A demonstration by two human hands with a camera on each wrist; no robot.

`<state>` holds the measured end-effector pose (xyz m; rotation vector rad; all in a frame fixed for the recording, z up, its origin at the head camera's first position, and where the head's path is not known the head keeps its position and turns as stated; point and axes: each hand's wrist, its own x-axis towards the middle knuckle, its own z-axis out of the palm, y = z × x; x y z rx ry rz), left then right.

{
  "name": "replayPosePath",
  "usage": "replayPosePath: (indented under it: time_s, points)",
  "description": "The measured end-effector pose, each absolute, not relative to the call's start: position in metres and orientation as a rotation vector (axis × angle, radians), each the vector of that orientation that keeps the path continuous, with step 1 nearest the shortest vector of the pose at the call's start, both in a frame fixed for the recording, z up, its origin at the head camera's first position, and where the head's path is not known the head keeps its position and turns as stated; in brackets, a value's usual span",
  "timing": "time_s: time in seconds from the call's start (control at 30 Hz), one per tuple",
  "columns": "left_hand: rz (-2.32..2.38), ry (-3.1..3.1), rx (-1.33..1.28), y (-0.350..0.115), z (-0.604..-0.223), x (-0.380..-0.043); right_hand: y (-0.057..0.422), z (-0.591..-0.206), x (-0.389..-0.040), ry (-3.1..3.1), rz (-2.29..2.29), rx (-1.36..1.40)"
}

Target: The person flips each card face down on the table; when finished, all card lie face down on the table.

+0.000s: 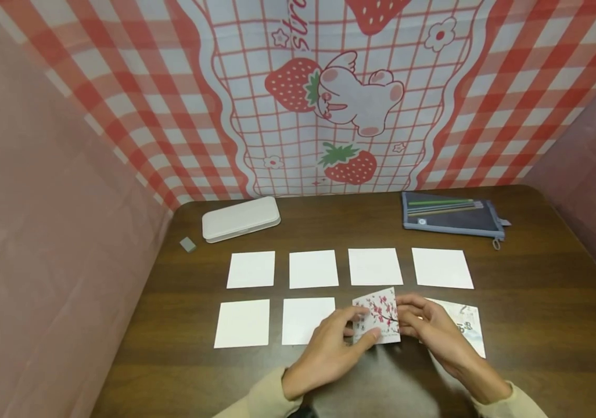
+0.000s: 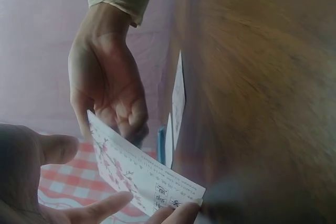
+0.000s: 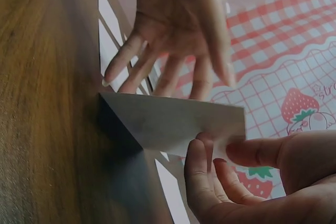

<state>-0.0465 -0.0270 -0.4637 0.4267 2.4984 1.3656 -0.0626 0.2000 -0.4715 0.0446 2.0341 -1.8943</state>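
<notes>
A square card [image 1: 381,313] with pink blossom branches and dark writing stands tilted above the table, its plain back [image 3: 178,121] seen in the right wrist view. My right hand [image 1: 436,334] pinches the card at its right edge between thumb [image 3: 257,151] and fingers. With its fingers extended, my left hand [image 1: 329,348] lies along the card's printed face, and its fingertips [image 2: 121,199] touch or nearly touch the card. Partly under my right hand lies another printed card [image 1: 473,331] with dark characters, face up.
Several blank white cards [image 1: 251,269] lie in two rows on the brown table [image 1: 172,325]. Behind them are a white case [image 1: 240,219], a small grey eraser-like block [image 1: 187,244] and a blue mesh zip pouch [image 1: 449,223] holding pencils. A checked strawberry cloth [image 1: 329,87] hangs at the back.
</notes>
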Motion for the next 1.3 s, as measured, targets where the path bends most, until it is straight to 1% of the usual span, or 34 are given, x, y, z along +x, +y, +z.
replayPosePath:
  time_s: [0.17, 0.37, 0.77, 1.0, 1.3]
  points:
    - [1.409, 2.424, 0.444, -0.023, -0.463, -0.049, 0.194, -0.473, -0.061, 2.02, -1.86, 0.0]
    - [1.535, 2.328, 0.48, -0.02, -0.466, -0.053, 0.187, -0.475, -0.058, 2.045, -1.83, 0.041]
    - [1.994, 2.121, 0.377, -0.02, -0.462, -0.056, 0.187, -0.478, -0.061, 2.225, -1.715, 0.162]
    - [2.046, 2.103, 0.322, -0.027, -0.463, -0.058, 0.194, -0.478, -0.066, 2.257, -1.783, 0.225]
    - [1.991, 2.28, 0.278, -0.037, -0.472, -0.061, 0.204, -0.478, -0.069, 2.324, -1.789, 0.296]
